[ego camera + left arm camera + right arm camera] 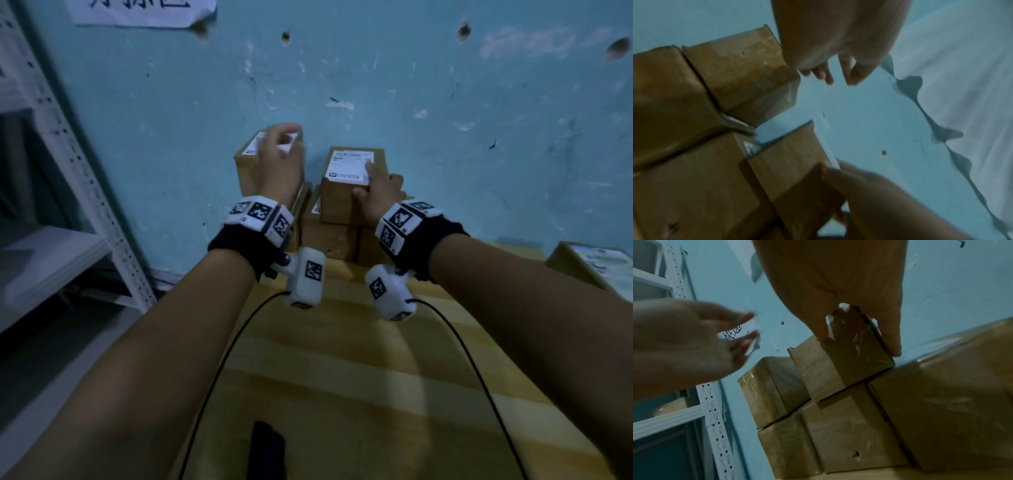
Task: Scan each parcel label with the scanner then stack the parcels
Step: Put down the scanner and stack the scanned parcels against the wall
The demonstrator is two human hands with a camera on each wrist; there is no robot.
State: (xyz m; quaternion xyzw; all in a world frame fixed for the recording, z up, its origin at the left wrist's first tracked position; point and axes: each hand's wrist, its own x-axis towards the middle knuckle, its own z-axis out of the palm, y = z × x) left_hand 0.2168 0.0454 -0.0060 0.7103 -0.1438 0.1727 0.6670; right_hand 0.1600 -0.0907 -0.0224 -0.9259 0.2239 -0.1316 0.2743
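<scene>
Brown cardboard parcels are piled against the blue wall on the wooden table (342, 377). My right hand (376, 192) grips the top parcel (342, 195), which carries a white label (349, 168). In the right wrist view the thumb (821, 331) is on one side of this parcel (838, 369) and a finger on the other. It sits on two lower parcels (329, 236). My left hand (279, 147) hovers over the taller left pile (248, 171) with relaxed fingers (828, 76) that hold nothing. A dark object (269, 448), perhaps the scanner, lies at the table's near edge.
One more labelled parcel (592, 263) lies at the table's right edge. A white metal shelf rack (85, 188) stands to the left. A paper sign (144, 10) hangs on the wall above. Two black cables (219, 370) trail from my wrists.
</scene>
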